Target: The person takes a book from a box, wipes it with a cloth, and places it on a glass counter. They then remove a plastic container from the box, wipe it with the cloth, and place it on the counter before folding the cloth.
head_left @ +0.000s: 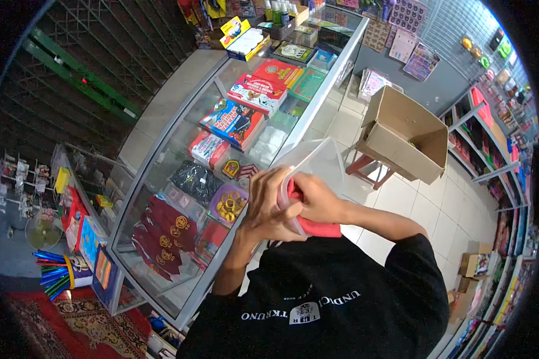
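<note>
A clear plastic container (324,158) is tilted in front of my chest, beside the glass counter. My left hand (266,200) wraps around its wall from the outside, fingers closed on it. My right hand (317,196) is bunched around a red cloth (320,228), pressed against the container's wall near its rim. Part of the cloth shows between the fingers, and another part hangs below the right wrist. The two hands overlap closely, so some fingertips are hidden.
A glass display counter (188,113) on my left holds books (233,121), maroon fabric pieces (164,233) and a purple basket (229,203). An open cardboard box (404,134) rests on a stool (365,167). Stocked shelves (491,143) line the right side.
</note>
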Available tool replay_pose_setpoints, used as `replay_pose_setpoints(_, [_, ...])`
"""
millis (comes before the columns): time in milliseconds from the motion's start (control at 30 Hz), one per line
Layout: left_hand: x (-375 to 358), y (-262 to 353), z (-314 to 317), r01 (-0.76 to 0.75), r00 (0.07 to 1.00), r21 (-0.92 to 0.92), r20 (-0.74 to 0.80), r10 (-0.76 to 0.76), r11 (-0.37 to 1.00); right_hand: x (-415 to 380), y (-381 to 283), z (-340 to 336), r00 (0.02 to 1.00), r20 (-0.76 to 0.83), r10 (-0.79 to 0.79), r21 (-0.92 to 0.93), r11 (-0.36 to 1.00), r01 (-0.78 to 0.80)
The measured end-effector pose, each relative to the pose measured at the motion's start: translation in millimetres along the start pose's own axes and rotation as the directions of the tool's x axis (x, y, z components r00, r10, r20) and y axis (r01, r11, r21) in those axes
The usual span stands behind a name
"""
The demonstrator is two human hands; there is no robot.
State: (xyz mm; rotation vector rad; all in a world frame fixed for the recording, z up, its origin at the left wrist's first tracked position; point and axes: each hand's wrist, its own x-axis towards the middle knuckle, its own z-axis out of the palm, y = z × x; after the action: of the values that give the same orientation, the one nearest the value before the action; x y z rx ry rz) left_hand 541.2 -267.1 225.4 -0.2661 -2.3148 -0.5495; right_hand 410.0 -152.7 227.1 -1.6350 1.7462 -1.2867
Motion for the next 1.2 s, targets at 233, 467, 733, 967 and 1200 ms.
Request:
replay_pose_setpoints(233, [-11.6,14.3,-2.5,0.163,0.986,0.063,0.001,-0.164,0.985,-0.4,1.3,-3.5,0.997,-0.032,0.068,-0.372,0.925,-0.075])
replay_pose_setpoints(467, [-27.8,19.7,-21.8,0.34,0.887,0.004,-0.333,-0.319,0.941,43.2,-17.9,-81.1,0.94,-0.304,-0.153,-0.461,0.887,-0.004])
replay_pose_setpoints(733, [-87.6,64.7,-80.0,0.592,0.69,0.123,-0.589,-0.421,0.797,146.8,49.6,-139.2,0.893,-0.37,-0.254,-0.754,0.644,-0.13])
replay_pose_setpoints(967, [-159.8,157.4,-89.7,0.722,0.479,-0.016,-0.71,-0.516,0.691,165.1,181.8,-90.6,0.949,-0.215,-0.231,-0.696,0.717,0.017])
replay_pose_setpoints(1200, [-213.9,238.5,-67.4,0.71,0.27,-0.332,-0.687,-0.675,0.621,94.2,79.9,-18.8,0.97,-0.02,-0.242,-0.187,0.954,0.234])
